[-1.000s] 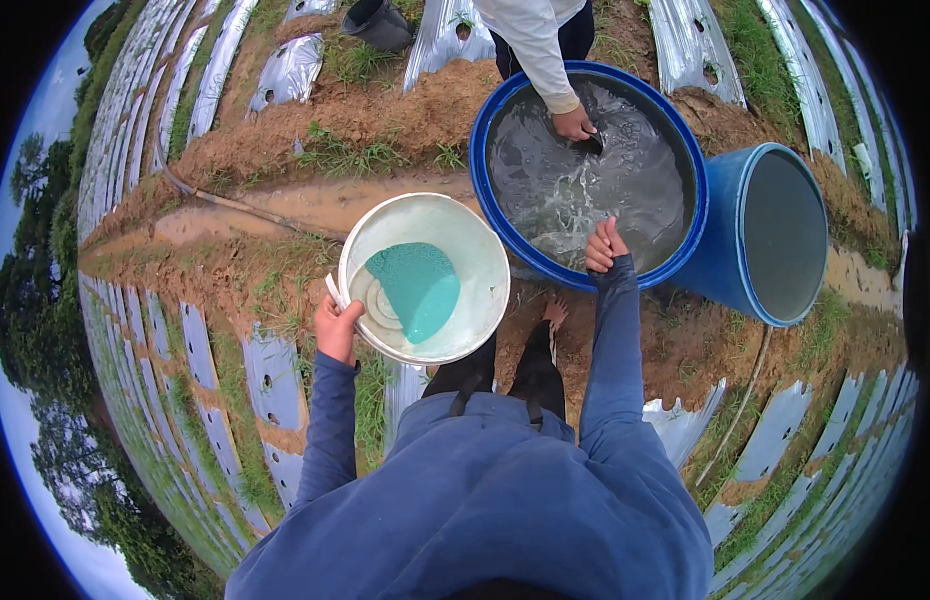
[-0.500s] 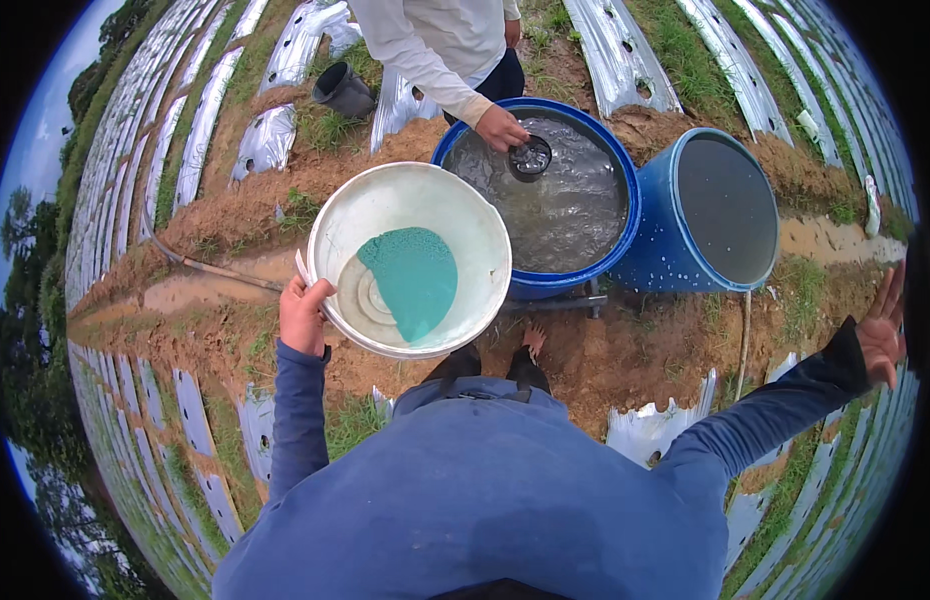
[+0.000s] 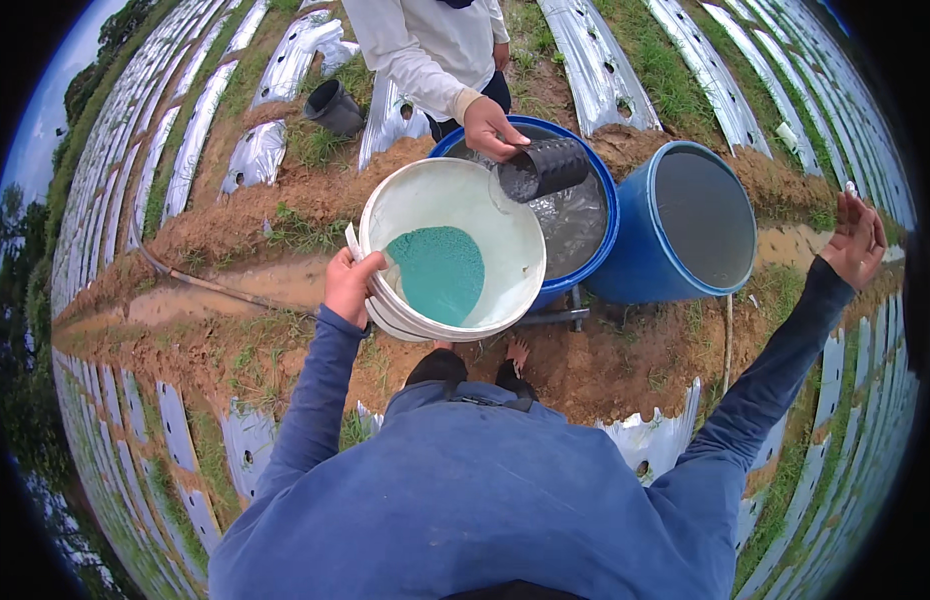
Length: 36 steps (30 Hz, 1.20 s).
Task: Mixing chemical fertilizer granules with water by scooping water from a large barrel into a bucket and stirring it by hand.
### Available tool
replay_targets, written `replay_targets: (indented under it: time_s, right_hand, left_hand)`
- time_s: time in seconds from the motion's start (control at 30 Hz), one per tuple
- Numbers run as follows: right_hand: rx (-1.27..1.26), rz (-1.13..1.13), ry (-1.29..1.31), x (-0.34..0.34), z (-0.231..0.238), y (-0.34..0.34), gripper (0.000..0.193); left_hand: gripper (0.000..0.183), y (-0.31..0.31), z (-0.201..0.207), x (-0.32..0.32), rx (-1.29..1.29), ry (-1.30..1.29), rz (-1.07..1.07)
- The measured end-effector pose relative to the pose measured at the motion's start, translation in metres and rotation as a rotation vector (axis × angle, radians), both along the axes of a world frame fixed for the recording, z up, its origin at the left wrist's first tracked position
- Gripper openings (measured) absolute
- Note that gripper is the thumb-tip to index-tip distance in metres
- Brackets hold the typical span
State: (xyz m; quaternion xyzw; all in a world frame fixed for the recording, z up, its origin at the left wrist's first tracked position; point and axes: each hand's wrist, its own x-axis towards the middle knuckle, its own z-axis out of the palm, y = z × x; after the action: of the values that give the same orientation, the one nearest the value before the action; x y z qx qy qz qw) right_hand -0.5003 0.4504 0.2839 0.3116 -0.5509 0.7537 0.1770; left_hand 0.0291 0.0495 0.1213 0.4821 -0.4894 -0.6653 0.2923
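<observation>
My left hand (image 3: 351, 287) is closed on the rim of a white plastic bucket (image 3: 505, 215). The bucket tilts toward me, and teal-green granules (image 3: 440, 275) lie in its lower part. Off to the far right, my right hand (image 3: 857, 243) is raised and holds nothing, its fingers loosely apart. Across from me, another person's hand (image 3: 490, 128) grips a black ribbed plastic cup (image 3: 555, 166), tipped sideways with its mouth at the bucket's far right rim. What the cup pours, if anything, is hard to make out. Beneath it stands a blue barrel (image 3: 613, 215) of murky water.
A second blue barrel (image 3: 625, 240) leans at the right, full of grey water. A black pot (image 3: 335, 108) sits on the soil at the upper left. A hose (image 3: 215, 284) crosses a muddy puddle (image 3: 175, 296). Silver plastic-covered beds (image 3: 600, 60) run all around.
The bucket has moved right, toward the barrel, with my left hand. The other person's cup has come up out of the water to the bucket's rim. My right hand has risen slightly.
</observation>
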Motion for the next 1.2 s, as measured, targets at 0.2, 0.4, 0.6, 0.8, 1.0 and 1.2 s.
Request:
replay_targets:
  time_s: [0.2, 0.4, 0.6, 0.8, 1.0, 1.2]
  right_hand:
    - [0.417, 0.803, -1.334, 0.308, -0.309, -0.184, 0.070]
    - [0.324, 0.532, -1.251, 0.321, -0.332, -0.197, 0.047]
    - [0.270, 0.309, -1.109, 0.342, -0.247, -0.227, 0.049]
    - [0.378, 0.133, -0.905, 0.357, -0.310, -0.205, 0.039]
    - [0.798, 0.102, -0.971, 0.386, -0.234, -0.213, 0.032]
    - [-0.072, 0.399, -0.647, 0.387, -0.158, -0.065, 0.046]
  left_hand:
    - [0.026, -0.012, 0.014, 0.005, 0.038, -0.056, -0.109]
    - [0.030, -0.060, 0.001, 0.018, 0.089, 0.028, -0.230]
    - [0.030, -0.092, -0.019, 0.028, 0.199, 0.076, -0.326]
    - [0.028, -0.103, -0.083, 0.034, 0.129, 0.127, -0.433]
    - [0.027, -0.085, -0.117, 0.055, 0.116, 0.161, -0.293]
    - [0.029, -0.065, -0.107, 0.043, 0.110, 0.138, -0.201]
